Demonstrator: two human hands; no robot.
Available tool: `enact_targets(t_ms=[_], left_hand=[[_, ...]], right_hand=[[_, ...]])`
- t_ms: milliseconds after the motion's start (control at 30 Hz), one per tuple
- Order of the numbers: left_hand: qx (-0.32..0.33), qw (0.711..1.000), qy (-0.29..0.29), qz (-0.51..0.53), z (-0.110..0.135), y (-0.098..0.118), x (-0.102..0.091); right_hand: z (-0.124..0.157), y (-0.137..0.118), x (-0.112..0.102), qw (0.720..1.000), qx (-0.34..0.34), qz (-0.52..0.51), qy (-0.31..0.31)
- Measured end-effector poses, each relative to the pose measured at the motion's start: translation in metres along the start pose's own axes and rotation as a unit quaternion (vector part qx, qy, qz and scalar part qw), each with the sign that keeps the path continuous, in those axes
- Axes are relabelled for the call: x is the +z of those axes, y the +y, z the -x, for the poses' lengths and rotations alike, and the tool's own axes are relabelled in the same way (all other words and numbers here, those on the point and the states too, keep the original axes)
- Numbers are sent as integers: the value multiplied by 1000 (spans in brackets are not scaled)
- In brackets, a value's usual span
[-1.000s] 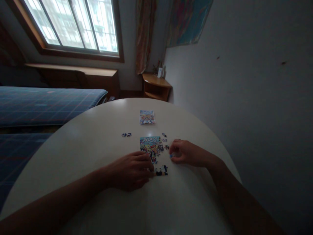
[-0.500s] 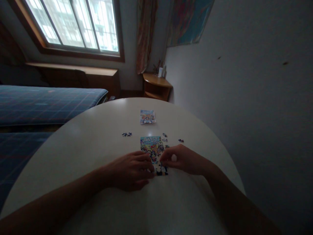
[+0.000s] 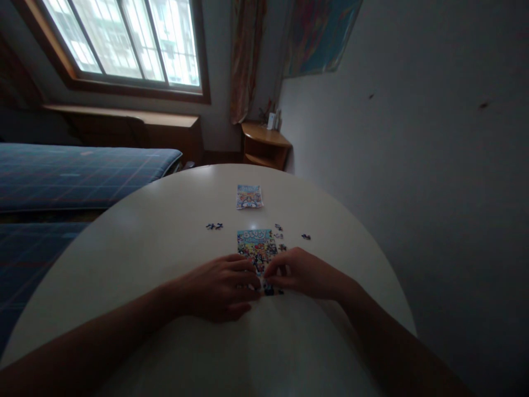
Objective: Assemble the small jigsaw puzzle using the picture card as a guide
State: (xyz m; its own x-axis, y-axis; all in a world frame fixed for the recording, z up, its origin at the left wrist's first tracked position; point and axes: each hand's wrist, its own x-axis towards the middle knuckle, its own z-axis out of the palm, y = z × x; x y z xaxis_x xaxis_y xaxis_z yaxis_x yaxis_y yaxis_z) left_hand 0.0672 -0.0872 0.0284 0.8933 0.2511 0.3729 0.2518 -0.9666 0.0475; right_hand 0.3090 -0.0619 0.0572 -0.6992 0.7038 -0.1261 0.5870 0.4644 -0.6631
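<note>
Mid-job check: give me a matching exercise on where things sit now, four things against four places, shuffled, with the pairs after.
Things
1. printed picture
2. two neighbouring pieces
3. lone piece
4. left hand

Places
A. right of the puzzle, farther out than the other loose pieces there
B. fingers over the puzzle's near left part
C. beyond the puzzle, toward the table's far edge
D. left of the puzzle, untouched

Pairs: 1-C, 2-D, 3-A, 4-B
</note>
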Motion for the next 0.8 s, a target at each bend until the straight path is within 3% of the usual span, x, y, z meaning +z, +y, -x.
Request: enact_targets(t_ms=[800], left_hand=[[5, 1000, 9, -3, 1, -1, 1]], right_hand=[[-4, 6, 7, 998, -54, 44, 7]])
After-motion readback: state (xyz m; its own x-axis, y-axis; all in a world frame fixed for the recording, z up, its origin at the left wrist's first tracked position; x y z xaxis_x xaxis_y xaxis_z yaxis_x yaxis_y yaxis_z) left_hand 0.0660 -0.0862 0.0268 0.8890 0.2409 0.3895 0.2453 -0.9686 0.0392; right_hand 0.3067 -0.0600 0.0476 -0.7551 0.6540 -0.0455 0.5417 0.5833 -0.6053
